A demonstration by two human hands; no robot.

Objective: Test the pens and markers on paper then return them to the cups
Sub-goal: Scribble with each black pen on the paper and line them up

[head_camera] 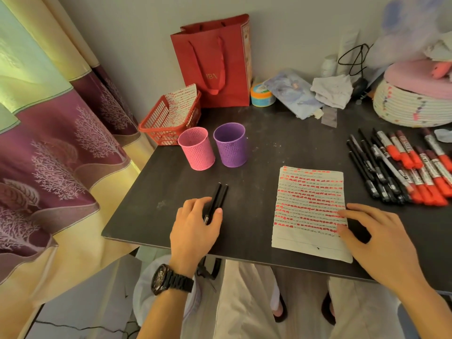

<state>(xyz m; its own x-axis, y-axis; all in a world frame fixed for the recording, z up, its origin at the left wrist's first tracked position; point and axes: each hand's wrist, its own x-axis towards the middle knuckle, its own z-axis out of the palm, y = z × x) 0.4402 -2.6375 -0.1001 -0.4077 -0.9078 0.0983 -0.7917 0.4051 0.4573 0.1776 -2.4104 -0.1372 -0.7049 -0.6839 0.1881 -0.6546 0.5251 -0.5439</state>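
Two black pens (219, 198) lie side by side on the dark table (269, 148), and my left hand (195, 228) grips their near ends between thumb and fingers. My right hand (374, 238) rests with spread fingers on the right edge of the test paper (308, 211), which is covered in rows of red and black marks. Beyond the pens stand a pink mesh cup (197, 151) and a purple mesh cup (231, 144), both looking empty. A pile of black pens and red-capped markers (401, 167) lies at the right.
A red plastic basket (168, 121) holding a marked sheet sits at the back left, with a red gift bag (215, 62) behind it. A woven basket (413, 106), a small tub (261, 95) and crumpled tissue fill the back right. A curtain hangs left of the table.
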